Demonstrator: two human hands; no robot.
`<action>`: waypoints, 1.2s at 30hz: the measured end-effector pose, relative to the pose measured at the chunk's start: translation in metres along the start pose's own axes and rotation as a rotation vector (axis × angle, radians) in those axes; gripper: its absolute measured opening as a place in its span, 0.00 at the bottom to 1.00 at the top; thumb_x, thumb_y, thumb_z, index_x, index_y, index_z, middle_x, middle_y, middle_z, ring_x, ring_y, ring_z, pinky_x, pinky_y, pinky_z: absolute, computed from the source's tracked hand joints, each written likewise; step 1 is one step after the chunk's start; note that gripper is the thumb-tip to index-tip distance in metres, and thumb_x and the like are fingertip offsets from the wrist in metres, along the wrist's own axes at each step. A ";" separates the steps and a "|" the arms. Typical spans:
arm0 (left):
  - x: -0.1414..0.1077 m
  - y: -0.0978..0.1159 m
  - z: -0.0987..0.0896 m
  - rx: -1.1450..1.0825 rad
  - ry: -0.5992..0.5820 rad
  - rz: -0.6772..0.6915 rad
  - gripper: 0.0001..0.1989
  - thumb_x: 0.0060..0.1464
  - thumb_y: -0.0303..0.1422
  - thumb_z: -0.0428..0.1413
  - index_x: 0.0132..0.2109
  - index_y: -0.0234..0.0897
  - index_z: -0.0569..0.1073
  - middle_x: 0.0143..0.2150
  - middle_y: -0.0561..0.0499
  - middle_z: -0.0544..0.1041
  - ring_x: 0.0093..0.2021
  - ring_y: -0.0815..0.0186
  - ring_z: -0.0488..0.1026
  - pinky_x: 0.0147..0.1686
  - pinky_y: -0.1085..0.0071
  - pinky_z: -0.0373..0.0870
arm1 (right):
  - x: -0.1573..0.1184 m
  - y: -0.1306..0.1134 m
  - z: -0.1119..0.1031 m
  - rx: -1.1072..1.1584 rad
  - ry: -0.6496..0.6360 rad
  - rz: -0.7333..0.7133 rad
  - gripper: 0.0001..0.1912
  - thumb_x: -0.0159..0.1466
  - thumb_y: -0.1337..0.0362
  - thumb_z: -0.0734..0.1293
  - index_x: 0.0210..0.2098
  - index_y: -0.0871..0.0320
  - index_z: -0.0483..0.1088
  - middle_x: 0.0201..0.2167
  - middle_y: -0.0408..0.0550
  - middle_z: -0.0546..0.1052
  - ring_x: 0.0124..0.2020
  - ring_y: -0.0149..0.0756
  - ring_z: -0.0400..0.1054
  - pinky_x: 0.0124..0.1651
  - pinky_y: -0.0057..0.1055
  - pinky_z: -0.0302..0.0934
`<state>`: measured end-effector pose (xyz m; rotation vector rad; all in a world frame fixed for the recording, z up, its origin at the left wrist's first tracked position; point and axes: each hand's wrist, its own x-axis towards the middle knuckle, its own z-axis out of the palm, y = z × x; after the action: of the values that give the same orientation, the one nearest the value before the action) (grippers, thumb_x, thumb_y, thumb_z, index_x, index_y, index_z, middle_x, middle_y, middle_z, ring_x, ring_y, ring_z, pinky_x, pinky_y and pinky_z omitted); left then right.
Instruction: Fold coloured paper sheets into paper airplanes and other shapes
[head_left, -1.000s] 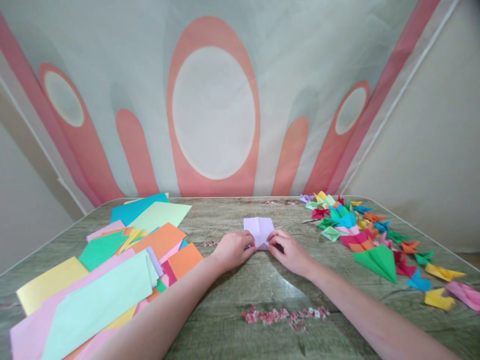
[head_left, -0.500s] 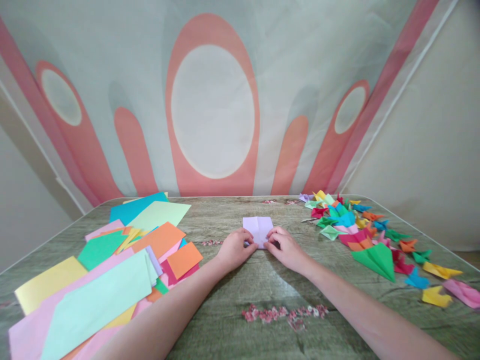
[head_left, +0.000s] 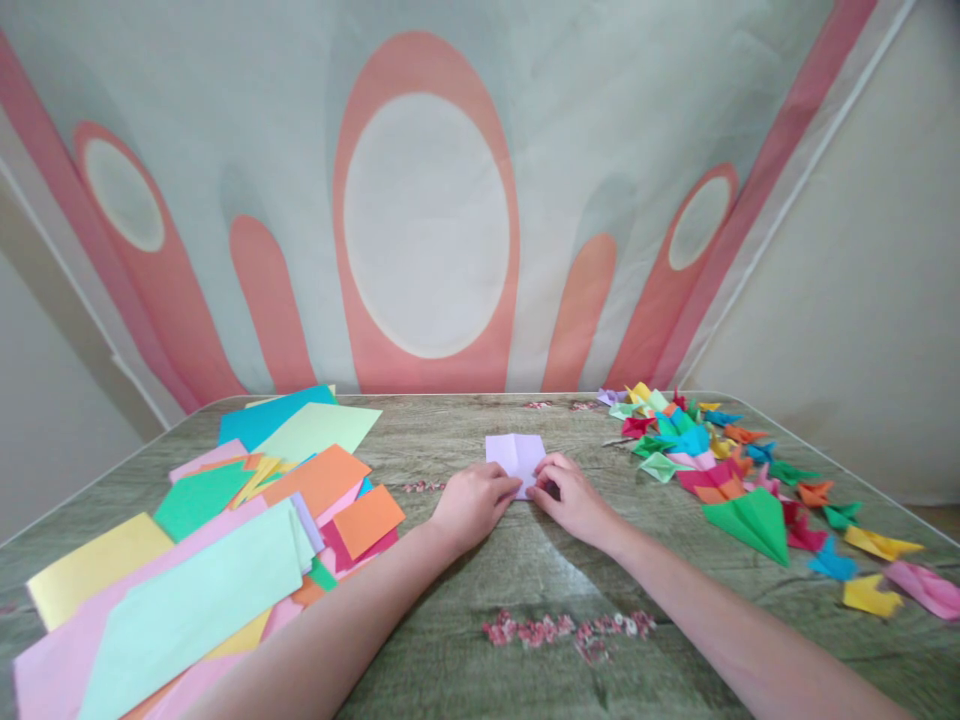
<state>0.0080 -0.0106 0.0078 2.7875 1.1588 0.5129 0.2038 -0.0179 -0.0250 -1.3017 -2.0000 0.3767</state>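
"Holding what, and where?"

"Holding a small pale lilac rectangle of folded paper (head_left: pixel 515 453), creased down the middle, at the centre of a grey-green wood-grain worktop (head_left: pixel 442 620)."

"And how?"

"Pinching its near edge with the left hand (head_left: pixel 474 500), with thumb and fingers close together. Pinching just beside that with the right hand (head_left: pixel 571 500), looped between index and thumb. Can't make out the paper under the fingertips."

"Any print?"

"See pink blossom sprigs (head_left: pixel 534 630) on the worktop; behind it, a pink, white and grey patterned backdrop (head_left: pixel 427 225), cut off at top."

"Left side?"

"Log overlapping loose coloured paper sheets (head_left: pixel 319 480), topped by pale mint-green rectangular sheets (head_left: pixel 195 610); partly hidden by the left forearm (head_left: pixel 337 630), partly cut off at bottom."

"Right side?"

"Log scattered small multicoloured folded-paper shapes (head_left: pixel 691 440), plus a larger pointed green folded paper (head_left: pixel 750 525). Can't separate the far ones. Note a pink folded piece (head_left: pixel 924 589) cut off at the edge."
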 end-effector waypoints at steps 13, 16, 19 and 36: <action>-0.002 0.022 -0.009 0.364 -0.200 0.108 0.08 0.57 0.28 0.47 0.40 0.35 0.70 0.34 0.47 0.70 0.31 0.63 0.72 0.31 0.67 0.69 | -0.001 0.000 -0.001 -0.008 -0.010 -0.013 0.07 0.58 0.64 0.66 0.25 0.58 0.66 0.34 0.47 0.68 0.38 0.36 0.62 0.42 0.34 0.57; -0.002 0.022 -0.009 0.364 -0.202 0.109 0.08 0.58 0.28 0.46 0.40 0.35 0.69 0.34 0.47 0.70 0.32 0.62 0.72 0.31 0.67 0.70 | -0.001 0.000 -0.001 -0.008 -0.009 -0.018 0.07 0.58 0.65 0.66 0.25 0.58 0.65 0.34 0.47 0.68 0.38 0.36 0.62 0.42 0.34 0.57; -0.001 0.022 -0.010 0.365 -0.203 0.112 0.08 0.58 0.28 0.46 0.40 0.35 0.69 0.34 0.47 0.70 0.31 0.61 0.72 0.30 0.66 0.70 | -0.001 0.000 -0.001 -0.008 -0.007 -0.020 0.07 0.58 0.65 0.66 0.25 0.58 0.65 0.34 0.47 0.68 0.37 0.36 0.62 0.42 0.35 0.57; -0.001 0.022 -0.009 0.347 -0.226 0.093 0.08 0.58 0.28 0.46 0.39 0.34 0.70 0.35 0.47 0.70 0.32 0.62 0.72 0.32 0.67 0.70 | 0.000 0.001 0.000 -0.010 -0.014 -0.020 0.06 0.57 0.65 0.67 0.25 0.58 0.66 0.34 0.47 0.68 0.37 0.36 0.61 0.41 0.35 0.57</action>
<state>0.0190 -0.0273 0.0207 3.0946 1.1688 -0.0054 0.2044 -0.0179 -0.0254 -1.2872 -2.0274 0.3670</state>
